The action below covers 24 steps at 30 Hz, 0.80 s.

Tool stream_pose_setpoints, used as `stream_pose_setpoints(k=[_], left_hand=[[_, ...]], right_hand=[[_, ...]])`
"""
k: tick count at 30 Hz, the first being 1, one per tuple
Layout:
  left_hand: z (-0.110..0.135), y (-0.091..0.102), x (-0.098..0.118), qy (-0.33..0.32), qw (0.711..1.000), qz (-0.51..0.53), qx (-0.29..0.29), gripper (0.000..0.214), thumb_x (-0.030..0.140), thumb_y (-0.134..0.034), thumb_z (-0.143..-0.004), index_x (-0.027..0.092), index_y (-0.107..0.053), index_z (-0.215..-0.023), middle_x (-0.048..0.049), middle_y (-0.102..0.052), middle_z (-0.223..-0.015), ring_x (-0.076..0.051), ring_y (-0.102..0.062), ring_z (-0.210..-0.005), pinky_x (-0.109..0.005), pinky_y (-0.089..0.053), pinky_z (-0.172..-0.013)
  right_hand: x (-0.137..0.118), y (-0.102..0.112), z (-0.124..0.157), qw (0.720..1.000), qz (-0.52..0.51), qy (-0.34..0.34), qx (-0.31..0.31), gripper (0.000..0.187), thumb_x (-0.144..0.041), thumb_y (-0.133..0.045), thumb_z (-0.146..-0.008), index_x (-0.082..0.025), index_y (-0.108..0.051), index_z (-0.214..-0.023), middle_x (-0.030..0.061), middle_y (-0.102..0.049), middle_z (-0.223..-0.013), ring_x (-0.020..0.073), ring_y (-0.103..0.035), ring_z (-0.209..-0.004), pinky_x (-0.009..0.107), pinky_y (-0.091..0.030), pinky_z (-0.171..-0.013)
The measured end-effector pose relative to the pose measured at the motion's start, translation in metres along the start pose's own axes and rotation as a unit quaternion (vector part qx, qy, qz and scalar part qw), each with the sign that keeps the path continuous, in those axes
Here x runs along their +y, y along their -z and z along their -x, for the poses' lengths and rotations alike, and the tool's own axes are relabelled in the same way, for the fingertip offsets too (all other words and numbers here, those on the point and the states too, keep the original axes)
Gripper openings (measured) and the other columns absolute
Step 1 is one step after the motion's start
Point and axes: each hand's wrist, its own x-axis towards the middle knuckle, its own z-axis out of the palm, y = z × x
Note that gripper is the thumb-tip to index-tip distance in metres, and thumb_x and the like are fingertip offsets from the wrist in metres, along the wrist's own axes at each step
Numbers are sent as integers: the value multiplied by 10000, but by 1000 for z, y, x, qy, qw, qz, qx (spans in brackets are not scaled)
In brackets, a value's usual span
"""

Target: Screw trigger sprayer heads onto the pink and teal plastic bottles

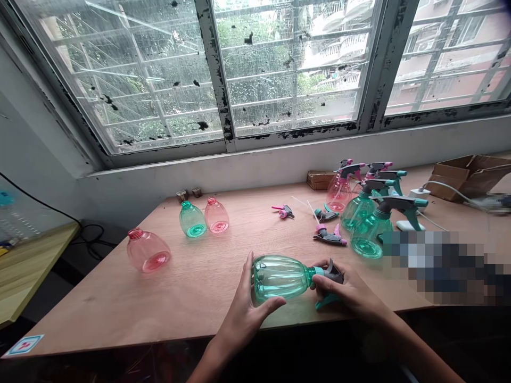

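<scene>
A clear green spray bottle [281,277] lies sideways between my hands, just above the table's front part. My left hand [249,298] cups its base end, thumb below and fingers up along the bottom. Around the grey and teal spray head [333,274] at the neck, my right hand [339,287] is closed. Loose spray heads lie beyond: a pink one [283,211], a teal one [325,214] and a grey and pink one [330,235]. To the left stand a green bottle without a head [192,219], a pink bottle [217,215] and a tilted pink bottle [148,250].
Several bottles with spray heads stand at the right, among them a green one [367,234] and a pink one [338,191]. Behind them are a brown box [320,180] and an open carton [469,178]. A white cable [451,185] runs nearby. The table [191,298] meets a windowed wall.
</scene>
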Motion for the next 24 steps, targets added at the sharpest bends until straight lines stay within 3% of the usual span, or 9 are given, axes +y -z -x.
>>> stream_pose_setpoints(k=[3,7,11,14,16,21,24], left_hand=[[-2,1,3,-23,999,-24,-6,965,422,-764,-808,308,-163,-1554,-88,-256,-1621,-328,-229,-1495,-492,-180,-1236],[-2,1,2,-44,999,-21,-18,976,372,-749,-834,390,-89,-1552,-45,-236,-1636,-317,-276,-1482,-497,-202,-1229],[0,1,-1,-26,999,-33,-15,1034,402,-754,-824,316,-44,-1570,-81,-145,-1664,-329,-162,-1515,-515,-126,-1242],[0,1,0,-20,999,-39,-8,935,426,-711,-856,257,-133,-1571,-113,-210,-1646,-333,-167,-1513,-508,-140,-1242],[-1,2,1,-33,998,-50,-5,910,412,-721,-850,272,-175,-1565,-104,-244,-1637,-339,-189,-1507,-509,-152,-1239],[-2,1,4,-57,997,-48,-6,935,344,-717,-862,387,-93,-1557,-31,-224,-1649,-314,-229,-1501,-529,-153,-1236],[-1,0,3,-50,998,-29,-3,968,350,-753,-829,367,-116,-1557,-42,-187,-1659,-320,-191,-1511,-524,-164,-1236]], right_hand=[[0,0,-1,1000,-8,-2,1,330,-454,-713,-862,-165,-600,-975,-1,-712,-678,169,-653,-621,285,-535,-617],[1,0,-2,1000,-20,-4,-1,342,-453,-721,-859,-159,-606,-991,0,-713,-697,166,-659,-624,279,-533,-621],[2,2,0,1000,-24,-1,-3,331,-441,-715,-871,-157,-608,-1005,1,-714,-697,168,-663,-627,280,-534,-629],[3,3,0,1000,-27,-2,-7,325,-441,-715,-873,-156,-611,-991,5,-715,-701,169,-662,-630,283,-532,-632],[3,3,0,999,-34,-3,-4,320,-440,-716,-871,-157,-613,-979,7,-714,-715,169,-661,-638,286,-532,-640],[6,2,0,998,-55,-7,3,320,-438,-723,-865,-162,-613,-985,7,-708,-745,171,-656,-637,299,-536,-643],[5,2,0,998,-55,-7,7,328,-444,-720,-865,-163,-613,-994,5,-704,-730,175,-655,-637,304,-534,-646]])
